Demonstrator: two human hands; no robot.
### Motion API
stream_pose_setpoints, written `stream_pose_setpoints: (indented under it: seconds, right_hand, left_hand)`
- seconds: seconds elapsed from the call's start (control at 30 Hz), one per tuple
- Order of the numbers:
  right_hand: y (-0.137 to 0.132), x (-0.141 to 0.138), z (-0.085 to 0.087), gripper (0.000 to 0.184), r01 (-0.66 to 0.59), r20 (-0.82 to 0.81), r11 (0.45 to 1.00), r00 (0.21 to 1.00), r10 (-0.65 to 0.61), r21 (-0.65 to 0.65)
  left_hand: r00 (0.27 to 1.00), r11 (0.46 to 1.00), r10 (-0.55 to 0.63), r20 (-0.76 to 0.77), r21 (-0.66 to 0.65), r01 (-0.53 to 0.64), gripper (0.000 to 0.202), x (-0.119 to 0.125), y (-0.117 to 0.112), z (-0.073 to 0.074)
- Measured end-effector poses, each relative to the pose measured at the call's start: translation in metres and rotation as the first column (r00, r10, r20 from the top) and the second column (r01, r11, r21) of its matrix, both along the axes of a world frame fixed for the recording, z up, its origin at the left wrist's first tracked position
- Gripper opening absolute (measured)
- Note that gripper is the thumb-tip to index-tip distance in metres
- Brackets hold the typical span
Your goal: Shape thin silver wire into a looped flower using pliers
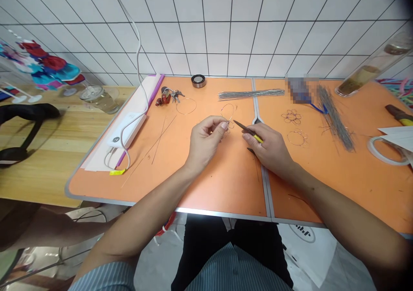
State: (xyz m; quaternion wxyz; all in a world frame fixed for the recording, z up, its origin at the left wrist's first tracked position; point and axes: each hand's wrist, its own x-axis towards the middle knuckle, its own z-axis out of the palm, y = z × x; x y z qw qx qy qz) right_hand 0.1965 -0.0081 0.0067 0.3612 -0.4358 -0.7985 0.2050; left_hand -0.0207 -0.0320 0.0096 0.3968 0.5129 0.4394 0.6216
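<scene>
At Centre: The Close Two-Hand Hold

Directly in front of me, above the orange two-panel tabletop (226,187), my left hand (206,140) is closed in a pinch. The thumb and bent forefinger grip a thin copper-coloured wire loop (227,110), which rises from the fingertips, clear of the surface and in plain sight. My right hand (267,142) is clenched around slim yellow-handled needle-nose pliers (257,137). Their dark steel nose points up and to the left, just beside the left fingertips, so that the tool meets the wire where the pinch steadies it. I cannot tell whether the nose is closed on the wire. My forearms lie across the table's near edge, which appears to steady both hands.

To the right, within easy reach, lie a flower-shaped copper wire figure (291,117) and a plain copper wire ring (297,138). Beyond the hands, a bundle of straight grey wires (251,94) lies along the far side, apparently kept there to leave the middle free. A second, dense grey wire bundle (335,119) lies further right. To the left are a loose copper wire ring (186,106) and a white power bank (127,129) with its white cable (138,54). Small items stay at the margins: a metal key bunch (169,95) and a clear tape roll (383,151).
</scene>
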Motion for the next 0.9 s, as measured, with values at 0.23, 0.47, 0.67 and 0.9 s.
stream_pose_setpoints:
  seconds: [0.23, 0.47, 0.67, 0.9]
  right_hand:
    - [-0.014, -0.012, 0.018, 0.021, -0.016, -0.404, 0.931, 0.904, -0.142, -0.364]
    - [-0.018, -0.019, 0.02, 0.014, 0.005, -0.464, 0.954, 0.873, -0.15, -0.299]
    - [-0.006, -0.003, 0.028, 0.011, -0.048, -0.453, 0.947, 0.885, -0.108, -0.319]
    - [-0.001, 0.013, 0.043, 0.016, -0.313, -0.463, 0.81, 0.884, 0.058, -0.496]
  left_hand:
    - [0.994, 0.998, 0.06, -0.092, -0.008, -0.061, 0.02, 0.01, -0.003, -0.005]
    - [0.996, 0.997, -0.039, -0.084, -0.063, 0.033, 0.019, 0.028, -0.01, -0.008]
    - [0.986, 0.989, -0.126, -0.114, -0.091, 0.116, 0.021, 0.018, -0.012, 0.002]
    - [0.989, 1.0, -0.025, -0.147, -0.008, 0.024, 0.027, 0.002, -0.006, 0.008]
